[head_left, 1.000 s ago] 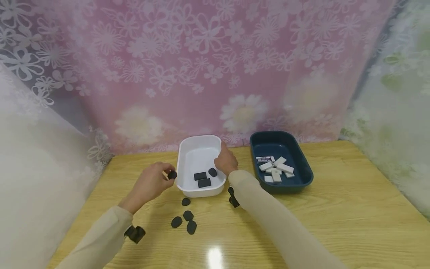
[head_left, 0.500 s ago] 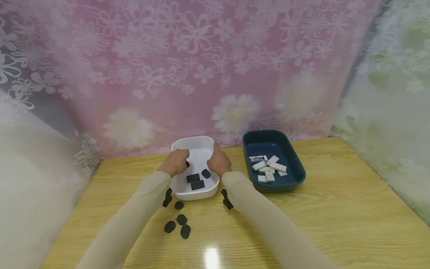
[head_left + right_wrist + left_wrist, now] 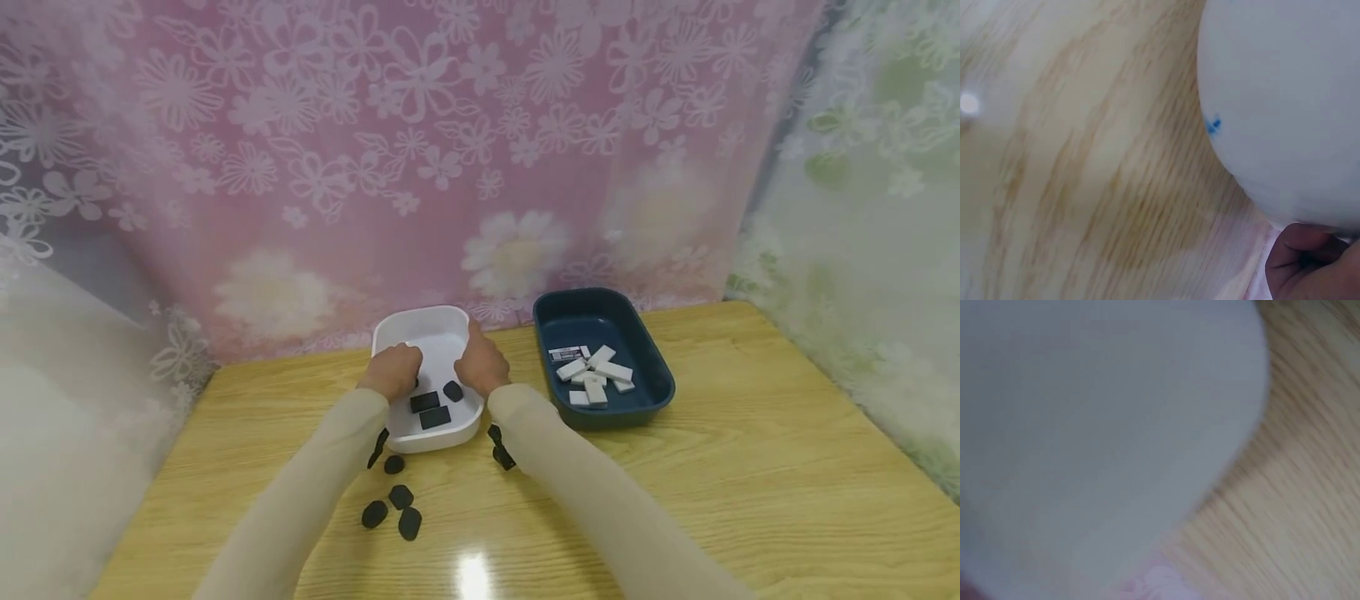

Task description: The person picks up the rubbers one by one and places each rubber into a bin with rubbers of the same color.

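Observation:
My left hand (image 3: 393,371) reaches over the left rim into the white basin (image 3: 438,443), its fingers curled. A bit of a black pebble (image 3: 416,383) shows beside its fingers; the hand hides most of it. My right hand (image 3: 482,360) grips the basin's right rim; in the right wrist view its curled fingers (image 3: 1291,250) meet the rim. Within the basin lie two black rectangular blocks (image 3: 435,417) and a rounded black pebble (image 3: 452,391). The left wrist view shows only the basin's blurred outer wall (image 3: 1116,425), with no hand visible.
Several black pebbles (image 3: 401,497) lie on the wooden table (image 3: 712,500) in front of the white basin. To the right stands a dark blue basin (image 3: 654,408) holding several white blocks (image 3: 596,390) and a labelled piece (image 3: 567,354). A flowered pink curtain (image 3: 450,167) hangs behind.
My left hand has carried a black pebble from left of the white basin over its rim and inside, then slightly lower. The right hand stays on the rim. The head view has shifted slightly.

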Action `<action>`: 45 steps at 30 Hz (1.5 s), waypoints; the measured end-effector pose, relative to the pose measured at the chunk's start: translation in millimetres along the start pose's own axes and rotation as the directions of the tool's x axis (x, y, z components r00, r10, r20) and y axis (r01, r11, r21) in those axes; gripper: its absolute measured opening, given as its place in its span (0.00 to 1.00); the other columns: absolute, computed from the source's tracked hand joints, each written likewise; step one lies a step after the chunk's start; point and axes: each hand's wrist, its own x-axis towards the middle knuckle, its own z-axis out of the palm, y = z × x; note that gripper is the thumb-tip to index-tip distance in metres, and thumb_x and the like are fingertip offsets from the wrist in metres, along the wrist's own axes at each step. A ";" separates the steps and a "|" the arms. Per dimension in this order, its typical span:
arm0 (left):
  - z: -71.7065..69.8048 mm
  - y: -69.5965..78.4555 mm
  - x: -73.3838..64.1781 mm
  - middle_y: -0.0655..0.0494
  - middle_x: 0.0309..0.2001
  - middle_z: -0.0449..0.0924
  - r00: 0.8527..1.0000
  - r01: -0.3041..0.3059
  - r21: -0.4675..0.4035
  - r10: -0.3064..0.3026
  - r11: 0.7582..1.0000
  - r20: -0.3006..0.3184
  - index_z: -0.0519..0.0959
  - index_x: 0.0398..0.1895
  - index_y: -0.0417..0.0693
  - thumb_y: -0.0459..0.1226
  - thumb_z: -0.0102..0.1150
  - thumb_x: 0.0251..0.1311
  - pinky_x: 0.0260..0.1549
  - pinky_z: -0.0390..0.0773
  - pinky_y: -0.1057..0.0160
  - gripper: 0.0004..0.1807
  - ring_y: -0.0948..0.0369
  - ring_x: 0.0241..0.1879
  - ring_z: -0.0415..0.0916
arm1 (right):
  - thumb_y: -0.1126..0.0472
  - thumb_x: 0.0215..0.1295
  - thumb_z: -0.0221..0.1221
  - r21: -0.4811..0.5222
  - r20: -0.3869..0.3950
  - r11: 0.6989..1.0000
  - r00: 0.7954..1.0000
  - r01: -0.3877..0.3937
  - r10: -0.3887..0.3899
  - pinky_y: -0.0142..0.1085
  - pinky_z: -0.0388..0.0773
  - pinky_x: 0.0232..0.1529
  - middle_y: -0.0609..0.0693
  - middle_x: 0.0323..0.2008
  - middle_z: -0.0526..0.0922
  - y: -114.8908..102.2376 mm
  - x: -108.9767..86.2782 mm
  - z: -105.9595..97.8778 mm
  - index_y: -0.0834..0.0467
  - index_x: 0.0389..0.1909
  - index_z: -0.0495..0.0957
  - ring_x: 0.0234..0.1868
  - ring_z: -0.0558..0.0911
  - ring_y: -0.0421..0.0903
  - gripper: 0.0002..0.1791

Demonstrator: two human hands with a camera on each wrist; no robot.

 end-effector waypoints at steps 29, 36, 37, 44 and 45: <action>30.7 -27.9 -168.2 0.58 0.36 0.73 0.992 -0.037 -0.383 -0.012 0.923 -0.124 0.76 0.42 0.44 0.40 0.64 0.58 0.29 0.74 0.62 0.13 0.64 0.31 0.72 | 0.66 0.58 0.58 0.027 -0.013 1.000 1.000 -0.006 0.006 0.51 0.74 0.46 0.62 0.53 0.77 7.1 6.2 -4.1 0.55 0.74 0.48 0.46 0.79 0.58 0.44; 53.1 -11.1 -185.1 0.61 0.36 0.72 0.991 -0.110 -0.396 0.069 0.912 -0.116 0.79 0.42 0.44 0.44 0.69 0.54 0.31 0.75 0.64 0.18 0.65 0.31 0.70 | 0.66 0.58 0.57 0.041 -0.004 0.999 1.000 0.002 -0.002 0.52 0.75 0.46 0.62 0.53 0.78 4.3 3.4 -3.6 0.55 0.74 0.48 0.46 0.80 0.59 0.44; 54.9 -9.9 -186.4 0.61 0.35 0.72 0.988 -0.123 -0.391 0.077 0.912 -0.130 0.80 0.41 0.43 0.43 0.69 0.53 0.30 0.74 0.65 0.16 0.66 0.30 0.69 | 0.66 0.58 0.57 0.043 -0.004 0.999 1.000 0.005 -0.005 0.52 0.75 0.46 0.62 0.53 0.78 3.9 3.0 -3.3 0.55 0.74 0.48 0.47 0.80 0.59 0.44; 61.2 -5.2 -193.2 0.61 0.34 0.72 0.986 -0.107 -0.374 0.050 0.921 -0.159 0.82 0.38 0.43 0.34 0.69 0.52 0.28 0.72 0.66 0.10 0.67 0.28 0.67 | 0.66 0.59 0.57 0.047 0.002 0.999 1.000 0.013 -0.013 0.52 0.75 0.47 0.62 0.54 0.77 0.1 -0.8 1.4 0.55 0.74 0.48 0.47 0.79 0.59 0.44; 61.8 -4.8 -194.4 0.61 0.33 0.72 0.987 -0.098 -0.376 0.040 0.922 -0.158 0.82 0.37 0.43 0.34 0.69 0.52 0.28 0.72 0.66 0.10 0.67 0.28 0.67 | 0.66 0.59 0.57 0.045 0.003 0.999 1.000 0.016 -0.016 0.52 0.75 0.47 0.62 0.54 0.77 -0.5 -1.4 2.5 0.55 0.74 0.48 0.47 0.79 0.59 0.44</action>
